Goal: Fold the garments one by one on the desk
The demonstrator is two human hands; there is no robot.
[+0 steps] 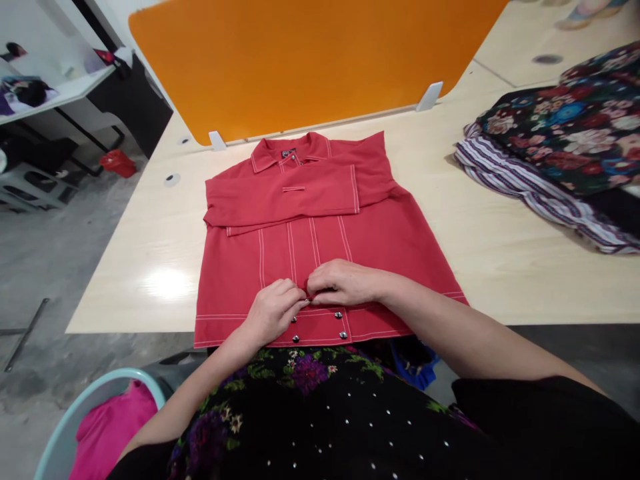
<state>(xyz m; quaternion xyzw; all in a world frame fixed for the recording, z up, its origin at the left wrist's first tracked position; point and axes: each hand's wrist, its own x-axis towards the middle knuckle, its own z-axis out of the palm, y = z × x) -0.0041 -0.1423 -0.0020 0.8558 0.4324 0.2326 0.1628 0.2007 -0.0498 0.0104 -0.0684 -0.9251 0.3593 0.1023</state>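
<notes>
Head view, left to right: at 7 o'clock a pale blue basket (75,420) holds pink cloth. Left hand (273,310) and right hand (345,283) meet at centre, fingers pinched together on the front placket of the red jacket (320,227), lying flat on the bench (150,267). Patterned fabrics (565,133) sit at 2 o'clock.
</notes>
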